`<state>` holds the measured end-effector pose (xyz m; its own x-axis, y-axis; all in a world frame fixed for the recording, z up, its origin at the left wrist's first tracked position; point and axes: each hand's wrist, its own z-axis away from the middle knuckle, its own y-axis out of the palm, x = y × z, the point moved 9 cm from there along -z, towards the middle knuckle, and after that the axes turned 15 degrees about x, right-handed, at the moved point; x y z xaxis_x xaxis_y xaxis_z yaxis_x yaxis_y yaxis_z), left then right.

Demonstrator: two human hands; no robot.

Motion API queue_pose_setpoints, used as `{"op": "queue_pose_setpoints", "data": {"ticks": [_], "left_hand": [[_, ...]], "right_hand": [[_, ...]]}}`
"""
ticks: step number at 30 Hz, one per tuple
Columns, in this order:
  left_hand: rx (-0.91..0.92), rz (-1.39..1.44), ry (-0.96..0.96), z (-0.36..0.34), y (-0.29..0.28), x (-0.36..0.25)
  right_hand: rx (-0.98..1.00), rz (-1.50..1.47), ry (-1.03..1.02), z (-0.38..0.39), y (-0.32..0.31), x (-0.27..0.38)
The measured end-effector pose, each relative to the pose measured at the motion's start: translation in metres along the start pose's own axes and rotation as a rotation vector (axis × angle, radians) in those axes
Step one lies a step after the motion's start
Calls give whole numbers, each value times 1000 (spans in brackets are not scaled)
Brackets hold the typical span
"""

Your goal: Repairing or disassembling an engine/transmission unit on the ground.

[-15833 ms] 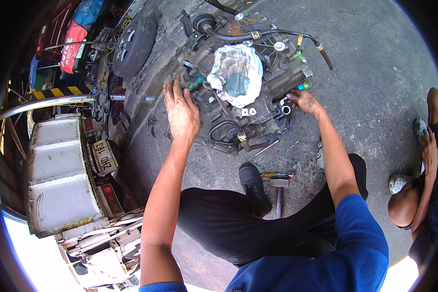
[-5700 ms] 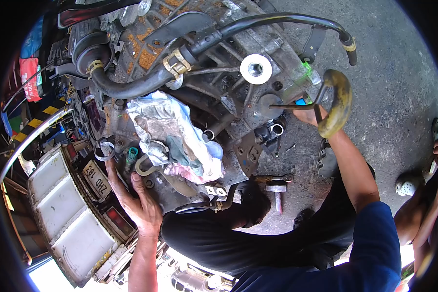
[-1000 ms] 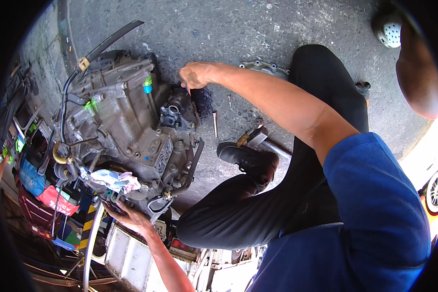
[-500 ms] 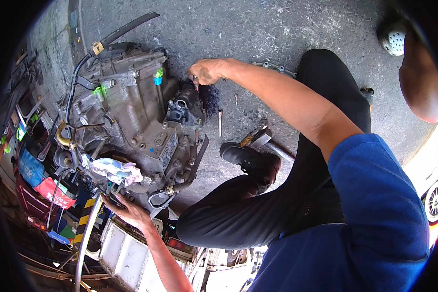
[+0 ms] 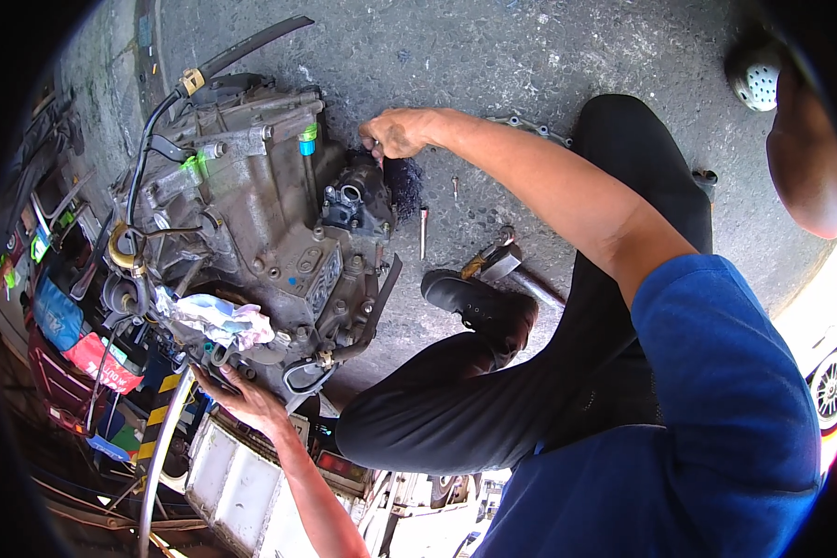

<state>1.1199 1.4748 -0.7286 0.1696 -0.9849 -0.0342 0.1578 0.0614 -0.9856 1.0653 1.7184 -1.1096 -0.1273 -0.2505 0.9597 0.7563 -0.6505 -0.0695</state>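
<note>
A large grey, grimy gearbox (image 5: 265,214) lies on the ground at the left, with hoses and a crumpled pale rag (image 5: 223,319) on it. My right hand (image 5: 395,135) is closed beside a dark cylindrical housing (image 5: 355,186) at the gearbox's right side, its fingers bent down behind the top of that part. Whatever the fingers grip there is hidden. Lower down, my left hand (image 5: 249,402) reaches to the gearbox's near edge, fingers stretched out and apart, with the tips at the metal below the rag.
On the concrete lie a hammer (image 5: 516,267), a slim metal rod (image 5: 424,232), a small bolt (image 5: 455,186) and a metal bracket (image 5: 530,128). A dark oily patch (image 5: 405,191) spreads by the housing. My shoe (image 5: 470,299) rests nearby. Another person's leg (image 5: 809,172) stands at the upper right.
The whole scene has shifted slightly in view. My right fingers have moved a little at the housing; my left hand stays at the gearbox's edge.
</note>
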Motion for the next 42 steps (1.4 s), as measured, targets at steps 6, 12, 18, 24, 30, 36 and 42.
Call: {"op": "queue_pose_setpoints", "data": {"ticks": [6,12,18,24,30,36,42], "left_hand": [[-8,-36,14,-1,0,-1],[-5,-23,6,0,0,-3],[2,-43,-5,1,0,-3],[8,-48,11,-1,0,1],[15,-32,-12,-2,1,4],[19,-50,-14,-2,0,3],[24,-39,-18,-2,2,2]], "right_hand": [[115,108,228,-10,7,-23],[66,96,243,-8,9,-26],[101,202,169,-9,10,-16],[-6,49,0,-7,3,-3],[175,106,192,-7,9,-13],[60,116,251,2,0,-14],[204,135,250,-7,15,-19]]}}
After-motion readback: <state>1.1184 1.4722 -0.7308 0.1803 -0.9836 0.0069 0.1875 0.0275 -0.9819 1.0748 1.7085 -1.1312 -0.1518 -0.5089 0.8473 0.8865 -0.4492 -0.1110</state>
